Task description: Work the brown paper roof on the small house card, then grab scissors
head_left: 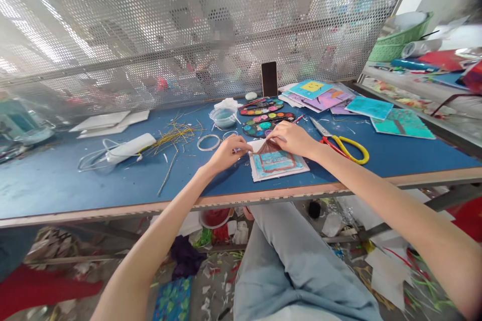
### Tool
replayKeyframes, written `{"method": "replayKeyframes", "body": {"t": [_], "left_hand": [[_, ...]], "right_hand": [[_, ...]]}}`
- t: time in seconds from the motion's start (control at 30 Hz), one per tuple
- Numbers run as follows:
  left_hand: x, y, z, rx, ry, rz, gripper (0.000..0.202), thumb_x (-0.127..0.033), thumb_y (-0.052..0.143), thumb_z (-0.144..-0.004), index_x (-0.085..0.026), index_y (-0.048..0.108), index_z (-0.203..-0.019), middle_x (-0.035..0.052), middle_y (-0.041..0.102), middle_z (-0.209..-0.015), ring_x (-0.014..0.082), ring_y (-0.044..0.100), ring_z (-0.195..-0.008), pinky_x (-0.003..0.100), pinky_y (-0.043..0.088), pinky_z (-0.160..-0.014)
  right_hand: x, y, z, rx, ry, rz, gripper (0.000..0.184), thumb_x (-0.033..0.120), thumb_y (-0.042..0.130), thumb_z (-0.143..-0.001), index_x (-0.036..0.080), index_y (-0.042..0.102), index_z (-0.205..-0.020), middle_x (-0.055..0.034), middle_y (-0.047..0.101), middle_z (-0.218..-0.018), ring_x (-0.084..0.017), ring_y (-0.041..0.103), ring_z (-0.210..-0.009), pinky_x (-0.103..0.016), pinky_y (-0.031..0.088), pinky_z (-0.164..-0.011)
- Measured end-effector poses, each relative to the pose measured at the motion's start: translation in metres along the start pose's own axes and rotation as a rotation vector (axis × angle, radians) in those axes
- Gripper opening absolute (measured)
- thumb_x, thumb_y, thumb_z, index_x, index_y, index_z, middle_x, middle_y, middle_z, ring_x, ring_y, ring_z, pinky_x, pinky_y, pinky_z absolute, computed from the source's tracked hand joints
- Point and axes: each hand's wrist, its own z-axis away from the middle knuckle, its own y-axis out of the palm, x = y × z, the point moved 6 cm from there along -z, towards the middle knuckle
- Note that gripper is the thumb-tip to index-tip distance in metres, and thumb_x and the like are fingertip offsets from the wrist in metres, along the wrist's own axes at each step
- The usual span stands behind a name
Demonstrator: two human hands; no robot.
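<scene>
A small white card [278, 168] painted with light blue and brown shapes lies near the table's front edge. My left hand [229, 153] is at its upper left corner, thumb and fingertips pinched at a white part there. Across the top of the card, my right hand [289, 138] has its fingers bent down and pressed together on the brown part. Whatever lies under the right fingertips is hidden. Just behind the hands are two paint palettes [259, 123] with several colours. Yellow-and-red-handled scissors [341, 144] lie open to the right of my right hand.
Left of the hands are a white ring [208, 143], a cup of bluish water [225, 116], thin yellow sticks [175, 135] and a white corded device [130, 148]. A phone [269, 78] leans on the perforated metal panel [158, 25]. Painted cards [316, 93] lie at the back right.
</scene>
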Motion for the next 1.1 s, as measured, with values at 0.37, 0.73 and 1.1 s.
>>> {"method": "replayKeyframes", "body": {"t": [0.37,0.73,1.1], "left_hand": [[-0.001,0.003,-0.001,-0.006,0.029,-0.079,0.024,-0.021,0.053,-0.095,-0.023,0.077,-0.099,0.0063,0.067,-0.092,0.0212,0.052,-0.09,0.037,0.041,-0.088],[-0.008,0.003,0.0,-0.005,-0.064,-0.087,0.02,-0.025,0.055,-0.094,-0.023,0.075,-0.097,0.0039,0.066,-0.09,0.0209,0.052,-0.089,0.04,0.037,-0.093],[-0.007,0.0,-0.007,0.029,-0.094,0.114,0.019,-0.034,0.064,-0.09,-0.023,0.079,-0.091,0.0044,0.072,-0.083,0.0174,0.059,-0.079,0.028,0.042,-0.067]], "right_hand": [[-0.001,0.001,0.0,0.0,0.003,0.021,0.036,0.009,0.047,-0.089,0.018,0.076,-0.106,-0.0098,0.07,-0.096,-0.025,0.057,-0.103,-0.035,0.045,-0.086],[-0.001,0.001,0.0,0.011,-0.002,0.014,0.036,0.009,0.046,-0.089,0.018,0.076,-0.108,-0.0098,0.071,-0.099,-0.026,0.057,-0.104,-0.036,0.046,-0.086],[0.001,-0.001,0.001,0.015,-0.01,0.008,0.034,0.012,0.047,-0.092,0.018,0.076,-0.108,-0.0112,0.071,-0.1,-0.026,0.058,-0.104,-0.038,0.047,-0.086]]}}
